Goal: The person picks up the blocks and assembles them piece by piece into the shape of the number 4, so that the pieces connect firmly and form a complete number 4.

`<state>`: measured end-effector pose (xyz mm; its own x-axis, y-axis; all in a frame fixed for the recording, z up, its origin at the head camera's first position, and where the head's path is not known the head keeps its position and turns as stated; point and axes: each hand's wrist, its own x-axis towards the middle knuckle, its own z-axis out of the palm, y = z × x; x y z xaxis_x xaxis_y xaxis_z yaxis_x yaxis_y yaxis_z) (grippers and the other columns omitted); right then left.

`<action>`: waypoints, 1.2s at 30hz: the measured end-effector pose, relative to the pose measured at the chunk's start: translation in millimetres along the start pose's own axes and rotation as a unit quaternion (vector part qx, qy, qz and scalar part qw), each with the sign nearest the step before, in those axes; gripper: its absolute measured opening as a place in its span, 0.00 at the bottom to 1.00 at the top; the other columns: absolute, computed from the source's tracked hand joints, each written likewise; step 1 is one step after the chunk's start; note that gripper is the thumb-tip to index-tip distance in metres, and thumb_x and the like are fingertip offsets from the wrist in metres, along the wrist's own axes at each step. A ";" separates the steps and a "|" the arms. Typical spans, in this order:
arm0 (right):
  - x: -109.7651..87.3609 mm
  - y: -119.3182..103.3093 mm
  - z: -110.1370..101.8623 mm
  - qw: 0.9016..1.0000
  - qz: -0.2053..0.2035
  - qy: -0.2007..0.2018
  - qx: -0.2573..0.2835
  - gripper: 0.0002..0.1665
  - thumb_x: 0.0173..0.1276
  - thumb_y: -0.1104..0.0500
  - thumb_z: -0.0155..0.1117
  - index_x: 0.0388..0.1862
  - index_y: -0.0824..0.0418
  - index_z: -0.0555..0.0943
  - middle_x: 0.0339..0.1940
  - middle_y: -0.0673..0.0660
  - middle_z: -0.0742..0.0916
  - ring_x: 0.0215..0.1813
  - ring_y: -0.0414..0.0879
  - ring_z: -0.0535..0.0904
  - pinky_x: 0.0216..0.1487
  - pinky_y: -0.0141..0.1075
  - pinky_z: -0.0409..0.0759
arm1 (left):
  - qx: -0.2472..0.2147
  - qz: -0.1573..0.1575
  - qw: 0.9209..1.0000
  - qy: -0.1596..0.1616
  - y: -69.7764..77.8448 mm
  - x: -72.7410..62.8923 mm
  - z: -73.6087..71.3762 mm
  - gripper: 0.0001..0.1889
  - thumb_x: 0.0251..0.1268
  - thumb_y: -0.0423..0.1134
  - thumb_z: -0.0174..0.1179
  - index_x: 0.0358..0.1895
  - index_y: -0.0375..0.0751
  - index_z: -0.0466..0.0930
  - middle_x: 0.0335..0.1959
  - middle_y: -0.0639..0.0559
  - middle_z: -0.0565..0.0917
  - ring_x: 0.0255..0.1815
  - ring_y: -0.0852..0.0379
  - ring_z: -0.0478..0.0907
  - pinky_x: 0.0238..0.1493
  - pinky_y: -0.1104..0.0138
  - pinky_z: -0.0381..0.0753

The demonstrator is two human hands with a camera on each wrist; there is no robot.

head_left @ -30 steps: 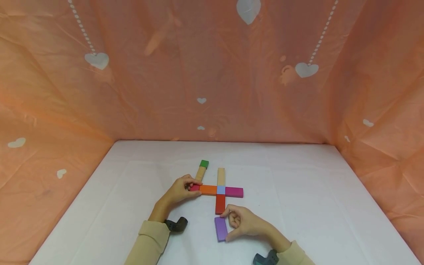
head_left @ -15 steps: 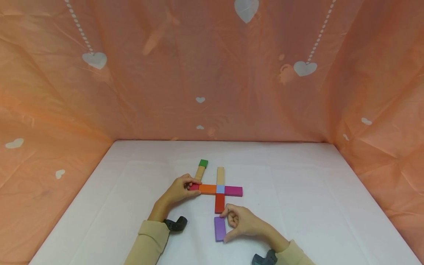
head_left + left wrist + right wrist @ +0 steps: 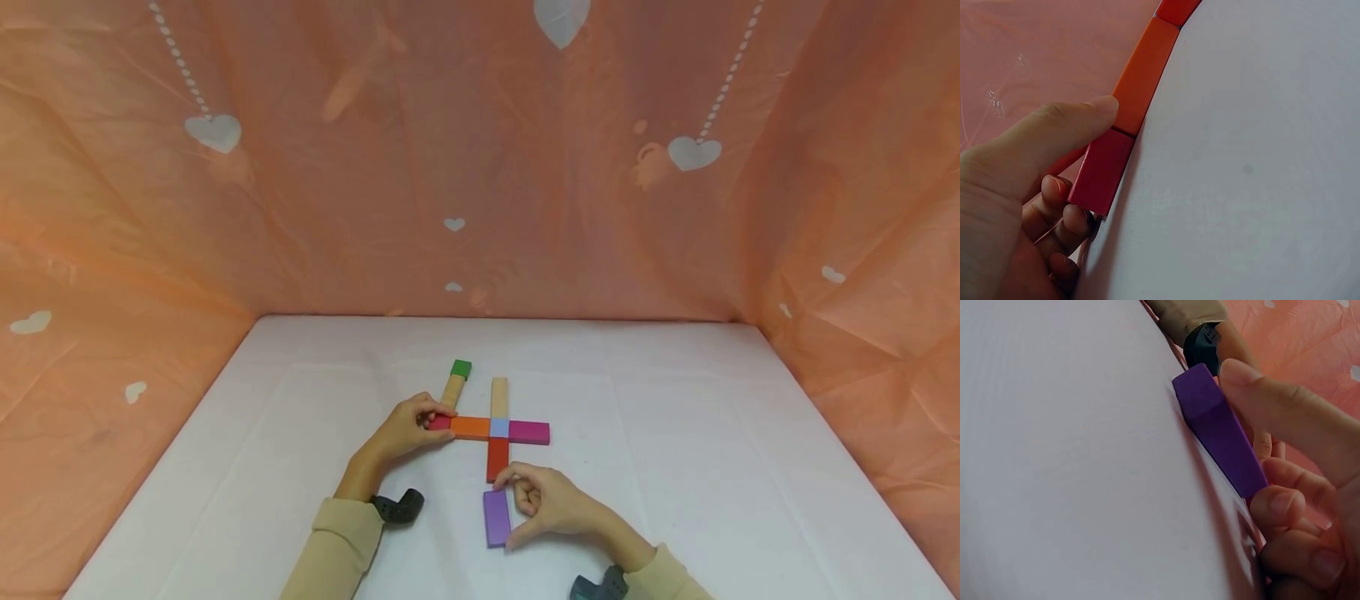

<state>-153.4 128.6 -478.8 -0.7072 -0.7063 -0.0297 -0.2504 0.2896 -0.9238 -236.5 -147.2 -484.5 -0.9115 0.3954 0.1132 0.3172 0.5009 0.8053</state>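
My left hand (image 3: 408, 429) pinches the crimson block (image 3: 1102, 172) at the left end of a row of flat blocks, thumb on the near side and index finger on the far side. The thumb tip also overlaps the adjoining orange block (image 3: 471, 428). My right hand (image 3: 551, 504) holds a purple block (image 3: 497, 518) lengthwise, its index finger at the far end and its thumb at the near right corner. Just beyond that block's far end lies a red block (image 3: 497, 458). In the right wrist view the purple block (image 3: 1219, 428) shows along its side, close over the white surface.
A light blue square (image 3: 498, 427) joins the orange, red, magenta (image 3: 528, 432) and plain wood (image 3: 499, 397) blocks in a cross. Another plain wood block (image 3: 453, 390) slants away from the left hand toward a green block (image 3: 461, 369). Orange sheeting (image 3: 480, 167) surrounds the white table (image 3: 675, 433).
The purple block's near end has swung slightly left, so it lies straighter below the red block. My right index fingertip has shifted a little left. The left hand stays in place.
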 end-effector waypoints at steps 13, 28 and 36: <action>-1.7 0.5 -0.5 1.000 0.007 -0.011 0.007 0.31 0.51 0.59 0.77 0.54 0.63 0.77 0.21 0.65 0.70 0.22 0.29 0.62 0.25 0.22 0.61 | 0.001 0.002 1.000 -0.002 4.0 -1.3 -0.5 0.14 0.52 0.38 0.71 0.43 0.39 0.86 0.30 0.49 0.73 0.34 0.62 0.66 0.35 0.75 0.66; 0.0 0.2 -0.4 1.000 0.025 -0.011 0.008 0.28 0.52 0.59 0.77 0.52 0.61 0.79 0.21 0.63 0.70 0.23 0.30 0.62 0.25 0.23 0.61 | 0.000 0.004 1.000 0.000 1.6 -2.6 -1.0 0.14 0.52 0.37 0.71 0.43 0.39 0.86 0.30 0.48 0.74 0.34 0.62 0.66 0.35 0.75 0.66; -0.3 1.4 -0.4 1.000 0.019 -0.007 0.010 0.27 0.51 0.60 0.77 0.51 0.63 0.80 0.21 0.65 0.69 0.23 0.30 0.62 0.25 0.23 0.61 | -0.001 -0.016 1.000 0.001 2.5 -1.3 -1.1 0.14 0.52 0.37 0.71 0.44 0.41 0.86 0.31 0.50 0.73 0.35 0.62 0.66 0.36 0.75 0.66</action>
<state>-153.7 129.5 -480.0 -0.7064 -0.7042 -0.0712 -0.2091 0.3036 -0.9296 -234.9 -147.3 -482.0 -0.9218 0.3777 0.0875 0.2867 0.5124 0.8095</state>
